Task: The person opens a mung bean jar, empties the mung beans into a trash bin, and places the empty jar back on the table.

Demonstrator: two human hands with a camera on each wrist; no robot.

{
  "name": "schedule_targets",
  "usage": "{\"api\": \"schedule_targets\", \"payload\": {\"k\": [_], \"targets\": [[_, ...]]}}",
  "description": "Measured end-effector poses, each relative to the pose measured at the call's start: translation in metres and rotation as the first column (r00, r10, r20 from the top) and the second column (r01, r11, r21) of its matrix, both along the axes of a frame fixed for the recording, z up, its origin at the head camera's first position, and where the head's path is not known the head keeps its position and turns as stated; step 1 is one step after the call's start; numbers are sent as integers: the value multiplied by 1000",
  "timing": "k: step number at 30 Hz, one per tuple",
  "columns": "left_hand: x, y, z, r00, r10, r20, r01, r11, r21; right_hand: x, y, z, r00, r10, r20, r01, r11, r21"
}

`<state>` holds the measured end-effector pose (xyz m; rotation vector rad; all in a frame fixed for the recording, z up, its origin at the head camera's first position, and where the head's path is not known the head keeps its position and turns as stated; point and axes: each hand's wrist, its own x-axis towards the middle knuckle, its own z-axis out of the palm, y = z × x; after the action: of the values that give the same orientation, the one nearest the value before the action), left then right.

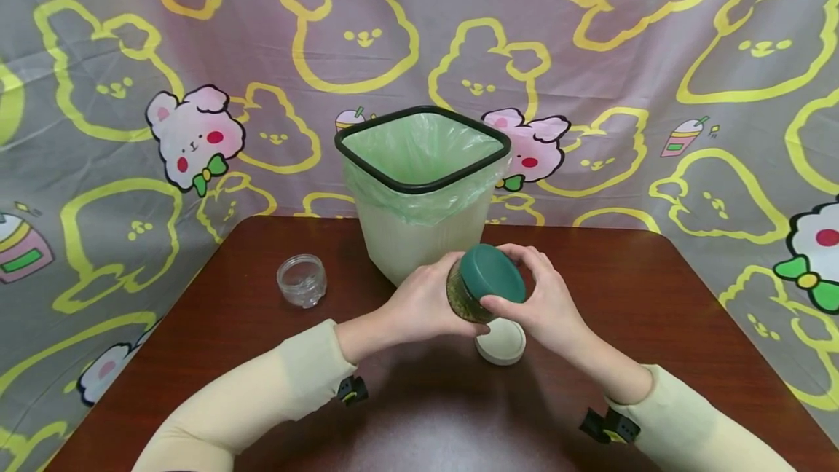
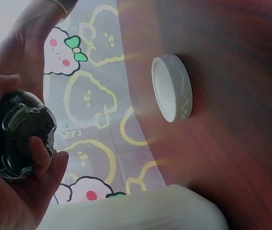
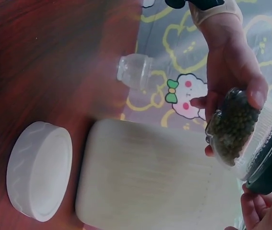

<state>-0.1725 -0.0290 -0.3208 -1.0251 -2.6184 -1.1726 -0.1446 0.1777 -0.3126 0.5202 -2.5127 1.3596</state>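
Note:
Tilted above the table is a clear jar point(image 1: 464, 301) with a dark green lid point(image 1: 493, 273). My left hand point(image 1: 422, 302) grips the jar round its body, thumb on the near side. With thumb and fingers spread across the lid's edge, my right hand point(image 1: 550, 306) holds the lid, which sits on the jar. Small green beans point(image 3: 234, 127) show through the glass in the right wrist view, gathered toward the jar's base. Below the hands, a shallow round white dish point(image 1: 500, 344) with a wavy line on its side point(image 2: 183, 91) rests on the table.
A white bin point(image 1: 419, 235) with a black rim and pale green liner bag point(image 1: 426, 144) stands just behind the hands. Left of it, a small clear jar without a lid point(image 1: 302, 280) is on the brown table point(image 1: 609, 275). A patterned cloth point(image 1: 393, 35) hangs around the table.

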Motion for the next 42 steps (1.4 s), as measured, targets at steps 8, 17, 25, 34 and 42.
{"api": "schedule_targets", "payload": {"k": [8,17,25,34,42], "targets": [[-8,-4,-1,988,-143,58,141,989,41,-1,5,-1,994,94,-57,-96,995,-26],[-13,-7,-3,894,-411,180,380,907,182,-4,13,1,946,305,-111,-311,949,-43],[-10,-6,-3,942,-294,164,267,949,168,-9,17,-3,938,338,-77,-342,939,-46],[-5,-4,-2,986,-94,139,80,991,106,-9,18,-6,974,219,-56,-221,975,-29],[-1,-1,1,991,-40,129,25,993,115,0,8,1,994,113,-6,-113,993,-22]]}}
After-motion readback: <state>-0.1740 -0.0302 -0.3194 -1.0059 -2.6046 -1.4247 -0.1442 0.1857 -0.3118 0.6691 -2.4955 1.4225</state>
